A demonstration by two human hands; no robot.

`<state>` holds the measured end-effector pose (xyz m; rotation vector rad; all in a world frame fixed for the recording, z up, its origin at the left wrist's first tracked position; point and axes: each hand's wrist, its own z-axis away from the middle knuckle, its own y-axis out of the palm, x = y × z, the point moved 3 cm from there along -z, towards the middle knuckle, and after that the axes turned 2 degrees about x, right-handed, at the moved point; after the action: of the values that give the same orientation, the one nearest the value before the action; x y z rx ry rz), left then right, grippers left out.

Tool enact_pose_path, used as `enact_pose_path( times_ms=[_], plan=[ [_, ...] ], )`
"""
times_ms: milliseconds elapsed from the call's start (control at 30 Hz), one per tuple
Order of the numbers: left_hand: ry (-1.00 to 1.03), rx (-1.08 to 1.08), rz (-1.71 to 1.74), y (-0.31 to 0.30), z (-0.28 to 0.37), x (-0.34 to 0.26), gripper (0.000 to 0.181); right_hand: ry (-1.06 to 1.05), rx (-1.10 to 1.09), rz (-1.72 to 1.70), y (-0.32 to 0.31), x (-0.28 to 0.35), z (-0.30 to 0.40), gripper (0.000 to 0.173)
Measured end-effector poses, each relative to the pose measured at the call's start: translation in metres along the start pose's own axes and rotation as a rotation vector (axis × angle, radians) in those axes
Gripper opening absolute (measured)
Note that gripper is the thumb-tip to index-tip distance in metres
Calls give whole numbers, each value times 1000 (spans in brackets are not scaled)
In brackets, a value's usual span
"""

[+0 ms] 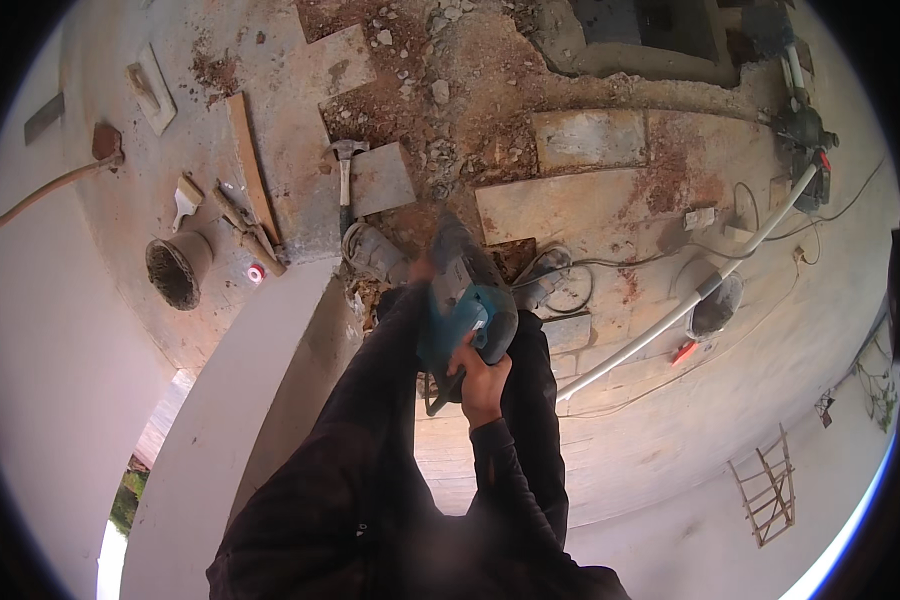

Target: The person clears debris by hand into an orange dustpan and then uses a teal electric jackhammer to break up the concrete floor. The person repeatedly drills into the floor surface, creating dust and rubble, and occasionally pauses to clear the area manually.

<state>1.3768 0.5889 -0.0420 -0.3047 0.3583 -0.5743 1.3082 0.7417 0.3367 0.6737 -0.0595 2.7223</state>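
A teal and grey electric power tool, apparently a demolition hammer, is held between my legs with its front end over the broken floor. My right hand is closed around its rear handle. Blurred, my left hand grips the tool's side nearer the front. The tip of the tool is hard to make out. Just beyond my left shoe lies a claw hammer, its head on a loose tile. My right shoe is beside a black power cord.
Rubble and broken tiles lie ahead. To the left are a bucket, a wooden board, a brush, a float and a hatchet. A long white pipe, cords and another bucket lie right. A wall end stands close left.
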Motion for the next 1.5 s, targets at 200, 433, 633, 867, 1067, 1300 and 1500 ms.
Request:
enact_pose_path(
  times_ms=[200,433,633,867,1067,1300,1500],
  plan=[
    [-91,226,-37,-9,178,-92,59,103,-141,-125,-61,26,95,20],
    [94,20,152,95,127,10,47,66,-55,294,-76,-2,117,24],
    [166,-71,233,141,76,42,38,71,-20,181,-75,-9,83,21],
    [215,-51,203,130,88,27,35,98,-50,30,-92,-38,76,23],
    [126,17,221,116,122,-17,34,137,-124,129,-84,-4,85,23],
    [41,111,106,83,29,41,39,46,-45,115,-40,-3,44,16],
    [18,143,114,87,60,-16,49,75,-129,324,-71,-11,39,9]
  ],
)
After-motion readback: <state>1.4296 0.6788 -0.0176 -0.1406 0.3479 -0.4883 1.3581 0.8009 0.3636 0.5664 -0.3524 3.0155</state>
